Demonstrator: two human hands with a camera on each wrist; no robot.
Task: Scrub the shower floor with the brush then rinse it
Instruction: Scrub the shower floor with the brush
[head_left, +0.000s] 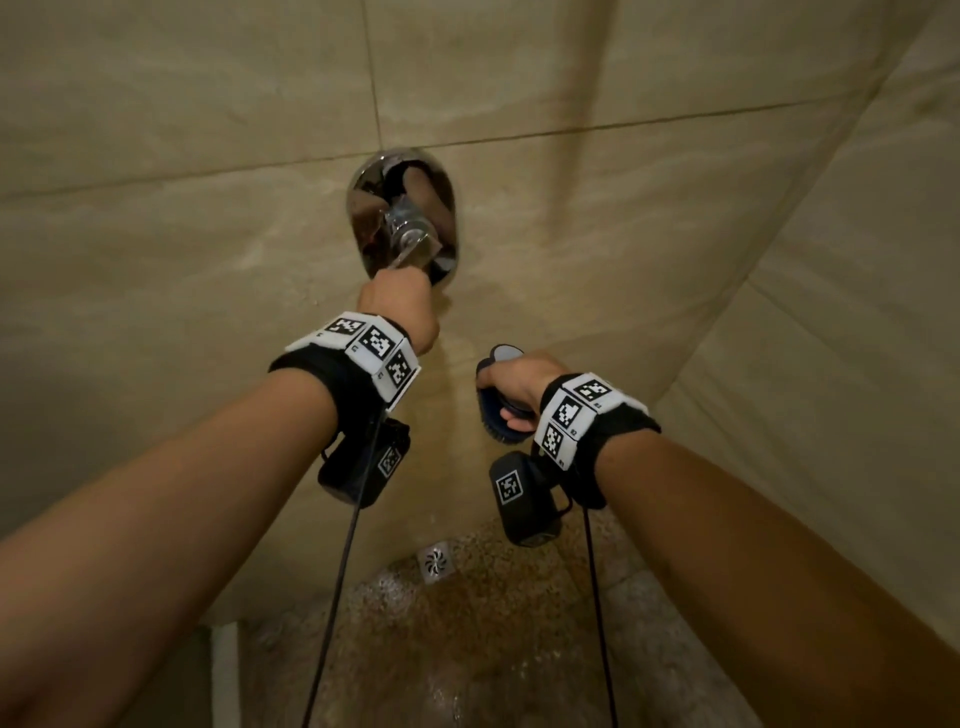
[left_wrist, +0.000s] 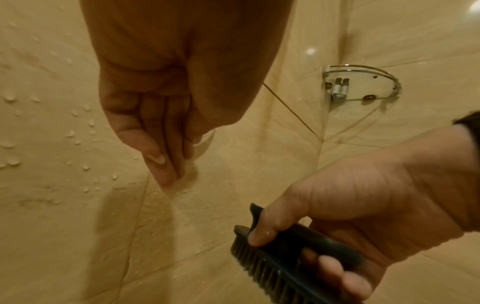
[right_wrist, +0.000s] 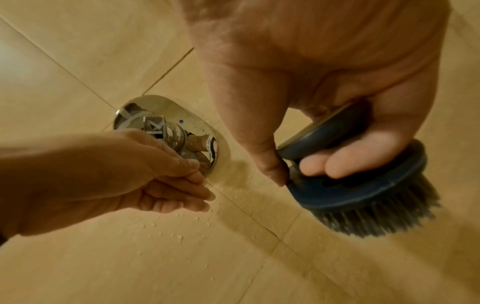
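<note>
Head view: the tap lever (head_left: 410, 253) is gripped by the left hand (head_left: 400, 306), fingers curled round it; the brush (head_left: 496, 400) is clasped in the right hand (head_left: 519, 382), raised well above the wet floor (head_left: 467, 649). The lever is best turned gently, probably to start rinsing. No readable writing is seen; only a blue dot (right_wrist: 181, 121) on the plate.

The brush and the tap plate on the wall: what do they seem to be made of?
The brush looks like matte blue plastic, smooth and moulded, with stiff dark bristles, probably synthetic. The tap plate seems polished chromed metal: it mirrors the left hand like a mirror; the core beneath cannot be told.
</note>
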